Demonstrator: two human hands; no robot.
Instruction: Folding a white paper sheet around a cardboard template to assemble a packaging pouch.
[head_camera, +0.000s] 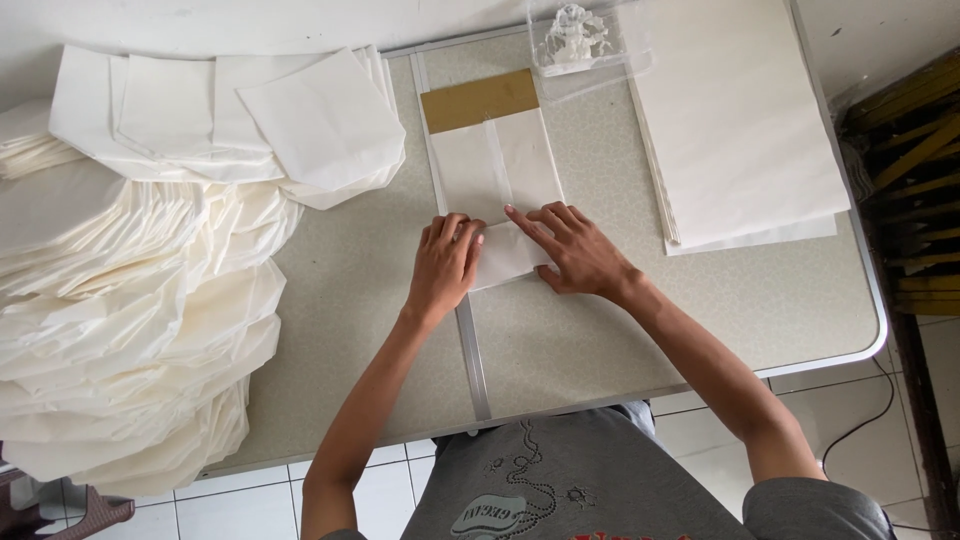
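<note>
A folded white paper sheet (495, 170) lies on the grey table (640, 330), wrapped over a brown cardboard template (480, 100) whose far end sticks out. My left hand (443, 265) presses flat on the sheet's near left corner. My right hand (575, 250) rests on the near right part, its index finger stretched along a fold toward the left hand. Both hands push the paper's near edge down; neither lifts anything.
A large heap of folded white paper pieces (130, 300) fills the table's left side. A stack of flat white sheets (735, 120) lies at the right. A clear plastic box (580, 40) stands at the far edge. A dark wooden stand (920, 180) is right of the table.
</note>
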